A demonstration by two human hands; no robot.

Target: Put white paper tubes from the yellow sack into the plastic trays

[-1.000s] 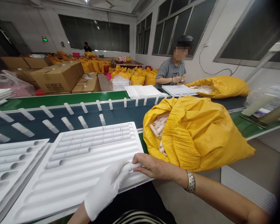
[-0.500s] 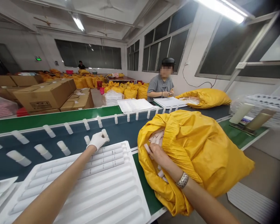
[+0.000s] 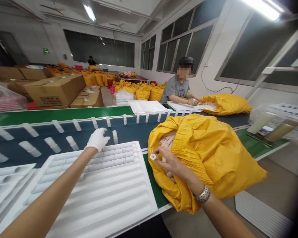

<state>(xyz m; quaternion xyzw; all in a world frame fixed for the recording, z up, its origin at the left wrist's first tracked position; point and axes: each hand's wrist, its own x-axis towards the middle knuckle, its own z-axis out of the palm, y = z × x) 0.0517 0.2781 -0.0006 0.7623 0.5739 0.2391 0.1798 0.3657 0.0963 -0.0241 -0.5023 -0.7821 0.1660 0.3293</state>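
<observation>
My left hand [image 3: 98, 139], in a white glove, hovers over the far edge of a white grooved tray [image 3: 109, 195]. Its fingers are apart with nothing between them. Just to its right, a short white tube [image 3: 115, 137] stands upright on the dark belt. Several long white tubes [image 3: 116, 155] with small print lie in the tray's far grooves. My bare right hand [image 3: 171, 162] pinches a small white tube [image 3: 153, 156], its round end with a hole facing me. That hand is at the mouth of a yellow sack [image 3: 213, 148], where more pale pieces show.
Short white tubes [image 3: 29, 148] stand in two rows along the dark belt [image 3: 64, 132]. A co-worker [image 3: 176, 87] sits across it, beside another yellow sack [image 3: 228, 103] and white trays [image 3: 149, 106]. More trays [image 3: 5, 185] lie at the left. Cardboard boxes [image 3: 56, 89] are stacked beyond the belt.
My left hand has let go of a short white tube, now upright on the belt, and moved left. My right hand has drawn slightly out of the sack's mouth with a small white tube.
</observation>
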